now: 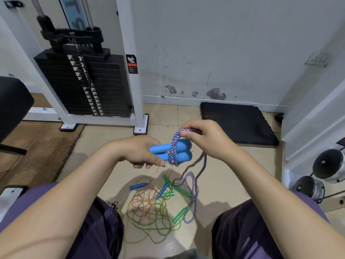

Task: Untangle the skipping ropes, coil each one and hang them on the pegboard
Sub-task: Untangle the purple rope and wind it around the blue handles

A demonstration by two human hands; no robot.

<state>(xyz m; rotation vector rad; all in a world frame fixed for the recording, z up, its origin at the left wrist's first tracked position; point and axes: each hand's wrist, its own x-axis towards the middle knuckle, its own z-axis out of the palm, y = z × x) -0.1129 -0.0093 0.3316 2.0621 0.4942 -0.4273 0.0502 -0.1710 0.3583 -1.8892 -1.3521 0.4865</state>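
My left hand (pixel 139 153) grips two light blue foam handles (pixel 182 152) held side by side. A purple-and-white braided rope (pixel 173 152) is wound around them in a few turns. My right hand (pixel 207 139) pinches a loop of that rope just above the handles. The rest of the braided rope (pixel 194 193) hangs down to the floor. On the floor between my knees lies a tangle of thin green and orange ropes (pixel 149 212) with green handles (pixel 180 214) and dark blue handles (pixel 138 186). No pegboard is in view.
A white-framed weight machine with a black weight stack (pixel 85 85) stands at the back left. A black mat (pixel 237 122) lies against the wall. Chrome dumbbells (pixel 324 174) sit at the right, and a black bench pad (pixel 13 107) at the left.
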